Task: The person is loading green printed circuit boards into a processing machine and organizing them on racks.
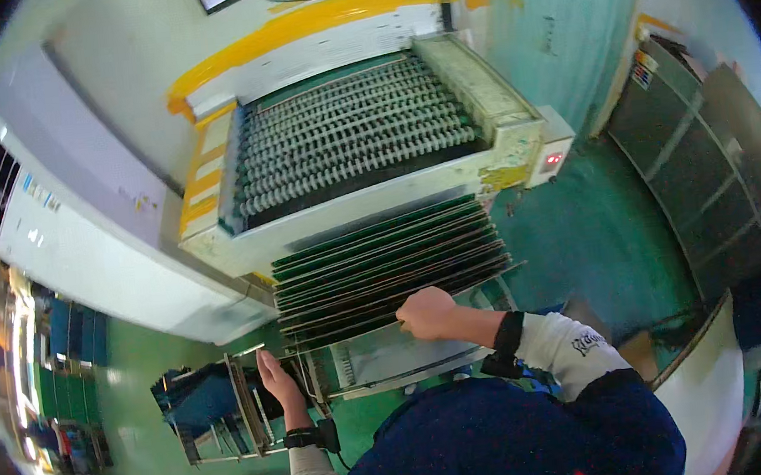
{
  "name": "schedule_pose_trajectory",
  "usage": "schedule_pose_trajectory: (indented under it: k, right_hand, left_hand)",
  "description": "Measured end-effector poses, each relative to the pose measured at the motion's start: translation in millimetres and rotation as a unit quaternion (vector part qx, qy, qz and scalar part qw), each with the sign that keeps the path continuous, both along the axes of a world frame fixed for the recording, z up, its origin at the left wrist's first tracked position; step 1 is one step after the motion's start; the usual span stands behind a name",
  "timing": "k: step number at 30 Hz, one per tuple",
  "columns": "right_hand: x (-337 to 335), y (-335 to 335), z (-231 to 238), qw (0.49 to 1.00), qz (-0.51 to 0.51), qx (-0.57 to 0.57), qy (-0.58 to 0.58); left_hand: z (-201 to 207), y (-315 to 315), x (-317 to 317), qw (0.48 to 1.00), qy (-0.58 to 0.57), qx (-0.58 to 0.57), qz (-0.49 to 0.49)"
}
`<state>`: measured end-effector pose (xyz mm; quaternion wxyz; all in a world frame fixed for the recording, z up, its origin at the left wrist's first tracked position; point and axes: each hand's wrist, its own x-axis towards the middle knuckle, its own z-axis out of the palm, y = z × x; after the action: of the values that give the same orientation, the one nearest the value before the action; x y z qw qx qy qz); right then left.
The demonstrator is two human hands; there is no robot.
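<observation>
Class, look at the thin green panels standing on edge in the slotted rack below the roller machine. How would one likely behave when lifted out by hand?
Each green panel looks thin and flat, so probably fairly stiff yet light. Held apart in the slotted rack, it would likely tip over without support. The right hand closes on one edge, the left hand rests open against the rack, which hints that edges give the surest grip.

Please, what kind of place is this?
Probably a factory floor. A roller conveyor machine feeds a slotted rack of thin green panels; the right hand grips the nearest panel, the left hand rests on a metal frame.
</observation>
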<state>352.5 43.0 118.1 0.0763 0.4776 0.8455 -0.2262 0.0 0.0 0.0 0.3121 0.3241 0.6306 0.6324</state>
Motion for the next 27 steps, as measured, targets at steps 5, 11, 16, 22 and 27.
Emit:
schedule_pose_trajectory:
  k: [5, 11, 16, 22, 27]
  right_hand:
    - [-7.4, 12.3, 57.8, 0.996, 0.002, 0.059, 0.069]
    - [46.7, 27.9, 135.9, 0.982, -0.061, 0.133, 0.12]
    - [117.9, 48.9, 178.7, 0.953, -0.175, 0.077, 0.234]
    - [149.8, 68.4, 189.0, 0.603, -0.363, -0.118, 0.7]
    - [130.4, 112.4, 158.4, 0.5, -0.246, -0.204, 0.805]
  left_hand:
    - [60.1, -6.8, -9.2, 0.993, -0.105, 0.049, 0.011]
    - [37.9, 6.9, -10.1, 0.986, -0.165, 0.013, 0.028]
    - [11.0, 14.2, -17.3, 0.99, -0.14, 0.01, -0.016]
    - [2.9, 35.4, 3.8, 0.998, -0.046, -0.036, -0.01]
    - [5.4, 70.0, 28.4, 0.993, 0.101, -0.047, -0.035]
